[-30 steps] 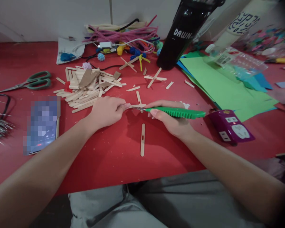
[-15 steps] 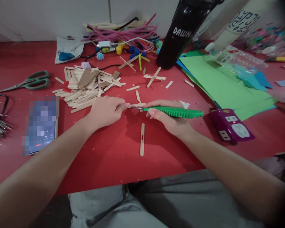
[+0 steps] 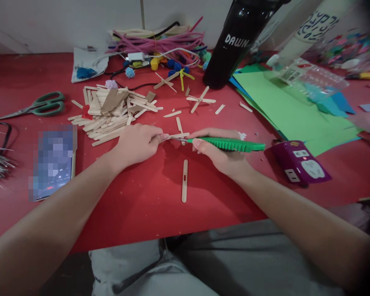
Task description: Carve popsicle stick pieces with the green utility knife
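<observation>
Between the thumb and fingers of my left hand [image 3: 141,144] is one end of a wooden craft stick [image 3: 179,135], pointing right above the table. My right hand [image 3: 223,152] is closed around a green utility knife [image 3: 234,144], its blade lying against or just under that stick; the exact contact is too small to make out. Behind them a notched craft stick [image 3: 179,124] is partly covered by the held one. Nearer my body lies another craft stick [image 3: 184,181] with a small slot in its middle.
A craft stick pile [image 3: 111,111] lies behind my left hand, with green-handled scissors [image 3: 38,105] and a phone [image 3: 54,162] further left. To the right are a purple power adapter [image 3: 300,162], green paper sheets [image 3: 292,107] and a black bottle [image 3: 234,45]. Crossed sticks [image 3: 200,100] lie beyond my hands.
The knife has shifted very slightly to the right and its handle end has risen a little. My left hand and the stick in it look nearly the same.
</observation>
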The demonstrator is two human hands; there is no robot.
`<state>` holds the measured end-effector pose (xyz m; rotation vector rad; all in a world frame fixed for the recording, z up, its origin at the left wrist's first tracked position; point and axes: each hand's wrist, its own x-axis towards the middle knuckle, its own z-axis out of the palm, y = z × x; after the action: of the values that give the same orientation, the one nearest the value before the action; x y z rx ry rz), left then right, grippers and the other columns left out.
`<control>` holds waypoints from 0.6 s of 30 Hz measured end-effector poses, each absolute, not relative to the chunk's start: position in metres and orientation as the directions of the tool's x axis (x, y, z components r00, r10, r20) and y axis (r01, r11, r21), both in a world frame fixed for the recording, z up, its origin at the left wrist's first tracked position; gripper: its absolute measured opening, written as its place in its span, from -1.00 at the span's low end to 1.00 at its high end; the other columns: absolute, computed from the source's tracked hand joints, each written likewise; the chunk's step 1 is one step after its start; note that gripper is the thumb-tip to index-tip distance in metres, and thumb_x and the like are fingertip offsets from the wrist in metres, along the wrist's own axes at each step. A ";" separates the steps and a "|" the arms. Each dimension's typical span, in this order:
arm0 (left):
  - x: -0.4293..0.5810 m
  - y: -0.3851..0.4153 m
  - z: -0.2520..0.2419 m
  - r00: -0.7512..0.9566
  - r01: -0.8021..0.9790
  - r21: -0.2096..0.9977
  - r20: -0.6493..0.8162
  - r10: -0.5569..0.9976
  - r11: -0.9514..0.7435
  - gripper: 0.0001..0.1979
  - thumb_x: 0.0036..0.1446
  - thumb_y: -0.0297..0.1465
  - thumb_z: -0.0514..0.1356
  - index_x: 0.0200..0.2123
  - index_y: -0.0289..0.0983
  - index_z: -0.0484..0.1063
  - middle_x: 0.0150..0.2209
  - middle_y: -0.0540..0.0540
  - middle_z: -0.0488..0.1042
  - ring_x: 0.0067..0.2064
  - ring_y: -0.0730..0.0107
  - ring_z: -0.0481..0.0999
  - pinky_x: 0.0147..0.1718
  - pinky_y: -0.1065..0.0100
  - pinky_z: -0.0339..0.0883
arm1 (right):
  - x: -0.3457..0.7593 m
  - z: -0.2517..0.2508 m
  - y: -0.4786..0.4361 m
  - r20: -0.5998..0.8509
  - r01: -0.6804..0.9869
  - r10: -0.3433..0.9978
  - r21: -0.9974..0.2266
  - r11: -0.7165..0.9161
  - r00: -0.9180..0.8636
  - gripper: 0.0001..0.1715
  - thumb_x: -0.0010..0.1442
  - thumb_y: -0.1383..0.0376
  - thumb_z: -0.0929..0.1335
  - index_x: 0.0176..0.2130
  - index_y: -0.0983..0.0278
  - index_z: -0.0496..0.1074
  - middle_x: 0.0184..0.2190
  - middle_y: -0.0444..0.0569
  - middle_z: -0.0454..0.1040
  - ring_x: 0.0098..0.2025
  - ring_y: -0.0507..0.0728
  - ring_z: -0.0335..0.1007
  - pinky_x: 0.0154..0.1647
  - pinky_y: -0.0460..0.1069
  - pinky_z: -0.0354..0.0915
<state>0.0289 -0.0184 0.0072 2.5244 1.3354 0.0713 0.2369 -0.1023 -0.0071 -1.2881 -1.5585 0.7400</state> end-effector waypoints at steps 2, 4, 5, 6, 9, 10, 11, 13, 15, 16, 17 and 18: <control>0.029 -0.018 0.007 0.571 0.803 0.267 -0.087 0.816 -0.533 -0.61 0.24 -0.18 -0.06 -0.36 -0.20 0.50 -0.46 -0.06 0.47 -0.43 0.35 0.30 -0.47 0.32 -0.06 | 0.237 -0.007 -0.102 0.300 0.402 0.954 -0.874 0.273 0.005 -0.87 0.16 0.29 0.39 -0.27 0.20 0.58 -0.45 -0.13 0.58 -0.45 0.04 0.49 -0.38 -0.05 0.43; 0.030 -0.019 0.006 0.566 0.807 0.262 -0.092 0.819 -0.528 -0.60 0.24 -0.17 -0.07 -0.38 -0.20 0.49 -0.48 -0.06 0.46 -0.44 0.34 0.30 -0.47 0.31 -0.06 | 0.236 -0.006 -0.103 0.315 0.424 0.949 -0.861 0.280 0.015 -0.88 0.16 0.30 0.39 -0.29 0.19 0.58 -0.48 -0.13 0.57 -0.45 0.05 0.49 -0.38 -0.04 0.43; 0.030 -0.019 0.006 0.563 0.810 0.261 -0.097 0.821 -0.525 -0.60 0.24 -0.17 -0.07 -0.38 -0.20 0.49 -0.48 -0.06 0.46 -0.44 0.35 0.30 -0.47 0.31 -0.06 | 0.236 -0.006 -0.103 0.321 0.433 0.947 -0.856 0.281 0.021 -0.89 0.15 0.31 0.40 -0.30 0.19 0.58 -0.49 -0.13 0.57 -0.44 0.06 0.49 -0.37 -0.04 0.43; 0.030 -0.019 0.006 0.560 0.813 0.258 -0.098 0.823 -0.522 -0.60 0.24 -0.17 -0.07 -0.38 -0.20 0.49 -0.48 -0.05 0.45 -0.44 0.35 0.30 -0.48 0.30 -0.07 | 0.235 -0.006 -0.103 0.324 0.439 0.946 -0.854 0.281 0.025 -0.89 0.15 0.32 0.40 -0.30 0.19 0.57 -0.49 -0.13 0.56 -0.44 0.06 0.49 -0.37 -0.04 0.43; 0.030 -0.019 0.007 0.561 0.811 0.261 -0.097 0.822 -0.523 -0.60 0.24 -0.17 -0.08 -0.38 -0.20 0.48 -0.47 -0.05 0.46 -0.43 0.35 0.31 -0.48 0.30 -0.07 | 0.234 -0.004 -0.104 0.319 0.439 0.947 -0.855 0.275 0.028 -0.89 0.15 0.33 0.39 -0.30 0.20 0.56 -0.48 -0.13 0.57 -0.44 0.05 0.49 -0.38 -0.04 0.42; 0.030 -0.019 0.007 0.562 0.811 0.262 -0.096 0.821 -0.524 -0.60 0.24 -0.17 -0.08 -0.39 -0.20 0.48 -0.47 -0.05 0.46 -0.43 0.35 0.31 -0.48 0.30 -0.07 | 0.234 -0.004 -0.104 0.317 0.438 0.948 -0.857 0.273 0.028 -0.90 0.15 0.33 0.39 -0.30 0.20 0.56 -0.48 -0.14 0.57 -0.44 0.05 0.49 -0.37 -0.05 0.42; 0.030 -0.019 0.008 0.562 0.811 0.261 -0.098 0.821 -0.524 -0.60 0.24 -0.17 -0.08 -0.39 -0.21 0.48 -0.48 -0.05 0.45 -0.44 0.35 0.30 -0.48 0.30 -0.07 | 0.234 -0.004 -0.104 0.315 0.438 0.949 -0.857 0.271 0.028 -0.90 0.15 0.33 0.39 -0.30 0.20 0.56 -0.48 -0.14 0.57 -0.44 0.04 0.49 -0.37 -0.05 0.42; 0.030 -0.020 0.008 0.562 0.811 0.261 -0.102 0.821 -0.523 -0.60 0.24 -0.17 -0.07 -0.39 -0.21 0.48 -0.49 -0.05 0.44 -0.45 0.35 0.29 -0.48 0.30 -0.06 | 0.234 -0.004 -0.104 0.316 0.438 0.948 -0.856 0.273 0.028 -0.90 0.15 0.33 0.39 -0.30 0.20 0.56 -0.46 -0.14 0.58 -0.44 0.04 0.49 -0.37 -0.05 0.42; 0.030 -0.020 0.008 0.564 0.810 0.262 -0.102 0.820 -0.524 -0.59 0.24 -0.16 -0.08 -0.38 -0.20 0.49 -0.50 -0.04 0.43 -0.46 0.36 0.29 -0.48 0.30 -0.06 | 0.234 -0.005 -0.104 0.318 0.438 0.948 -0.856 0.275 0.025 -0.89 0.15 0.32 0.39 -0.29 0.19 0.56 -0.45 -0.13 0.58 -0.43 0.05 0.49 -0.36 -0.05 0.42; 0.030 -0.020 0.008 0.564 0.810 0.260 -0.099 0.820 -0.526 -0.59 0.24 -0.16 -0.08 -0.37 -0.20 0.49 -0.50 -0.04 0.43 -0.46 0.36 0.29 -0.48 0.30 -0.06 | 0.235 -0.005 -0.104 0.317 0.437 0.948 -0.856 0.276 0.024 -0.89 0.15 0.31 0.39 -0.28 0.19 0.56 -0.45 -0.13 0.58 -0.42 0.05 0.49 -0.36 -0.04 0.42; 0.030 -0.020 0.008 0.564 0.810 0.256 -0.096 0.820 -0.527 -0.59 0.24 -0.16 -0.08 -0.37 -0.20 0.49 -0.50 -0.05 0.43 -0.46 0.35 0.29 -0.48 0.30 -0.06 | 0.235 -0.005 -0.104 0.316 0.437 0.948 -0.857 0.274 0.026 -0.88 0.16 0.31 0.39 -0.28 0.19 0.56 -0.45 -0.13 0.58 -0.42 0.05 0.49 -0.37 -0.04 0.42; 0.030 -0.020 0.007 0.565 0.810 0.252 -0.093 0.820 -0.530 -0.59 0.24 -0.16 -0.08 -0.37 -0.20 0.49 -0.50 -0.05 0.44 -0.46 0.35 0.29 -0.48 0.30 -0.05 | 0.235 -0.005 -0.104 0.316 0.436 0.948 -0.858 0.272 0.029 -0.88 0.16 0.31 0.39 -0.28 0.19 0.56 -0.45 -0.13 0.58 -0.42 0.05 0.49 -0.37 -0.04 0.42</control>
<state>0.0304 -0.0202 0.0074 2.5339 1.3505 0.0534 0.2349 -0.1039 -0.0051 -1.3194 -1.5716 0.6623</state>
